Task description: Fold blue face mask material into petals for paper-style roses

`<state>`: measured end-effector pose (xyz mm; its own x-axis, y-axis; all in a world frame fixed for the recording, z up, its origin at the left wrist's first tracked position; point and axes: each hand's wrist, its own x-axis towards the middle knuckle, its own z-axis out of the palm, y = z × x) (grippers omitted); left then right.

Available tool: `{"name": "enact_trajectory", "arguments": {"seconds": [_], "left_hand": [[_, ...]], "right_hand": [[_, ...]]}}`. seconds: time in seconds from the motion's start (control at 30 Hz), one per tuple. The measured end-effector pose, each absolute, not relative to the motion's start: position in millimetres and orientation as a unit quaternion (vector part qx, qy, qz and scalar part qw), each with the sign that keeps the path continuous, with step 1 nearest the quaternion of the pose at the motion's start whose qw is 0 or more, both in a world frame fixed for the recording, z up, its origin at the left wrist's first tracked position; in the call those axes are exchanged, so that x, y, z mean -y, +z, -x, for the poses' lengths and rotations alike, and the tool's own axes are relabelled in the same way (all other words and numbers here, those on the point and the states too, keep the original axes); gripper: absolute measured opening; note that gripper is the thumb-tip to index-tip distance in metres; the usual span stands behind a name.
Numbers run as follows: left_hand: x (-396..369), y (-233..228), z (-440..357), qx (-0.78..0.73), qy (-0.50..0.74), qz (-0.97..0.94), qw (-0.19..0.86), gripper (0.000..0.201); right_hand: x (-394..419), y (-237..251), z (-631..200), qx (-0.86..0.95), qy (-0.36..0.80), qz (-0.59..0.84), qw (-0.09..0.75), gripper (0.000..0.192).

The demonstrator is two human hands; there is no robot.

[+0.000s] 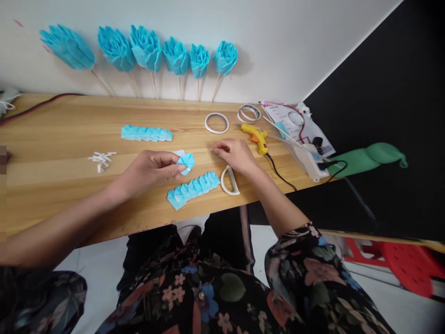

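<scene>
Work surface: a light wooden table [52,111] with visible grain, its rear edge set along a white wall [274,37]. The wall bore a few small pink marks [18,22] at upper left. To the right, a black surface [389,83] met the white along a slanting pale border. Floor [100,269] below: pale, near-white. Red stool [406,264], seat perforated, stood at lower right. Lighting was soft; its source was out of frame.
</scene>
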<state>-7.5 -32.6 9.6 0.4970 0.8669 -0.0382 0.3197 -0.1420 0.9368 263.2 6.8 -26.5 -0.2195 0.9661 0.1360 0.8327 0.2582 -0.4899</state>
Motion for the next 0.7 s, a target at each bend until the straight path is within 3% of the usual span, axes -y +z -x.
{"name": "enact_trajectory", "arguments": {"seconds": [0.37,0.7], "left_hand": [[28.5,-4.4,17.8,-0.447,0.286,-0.675,0.512,0.033],[28.0,-0.3,15.9,-0.446,0.298,-0.657,0.530,0.032]], "right_hand": [[-11.2,-49.8,-265.4,0.647,0.306,0.604,0.352,0.019],[5.5,-35.5,-252.5,0.625,0.260,0.573,0.462,0.024]]}}
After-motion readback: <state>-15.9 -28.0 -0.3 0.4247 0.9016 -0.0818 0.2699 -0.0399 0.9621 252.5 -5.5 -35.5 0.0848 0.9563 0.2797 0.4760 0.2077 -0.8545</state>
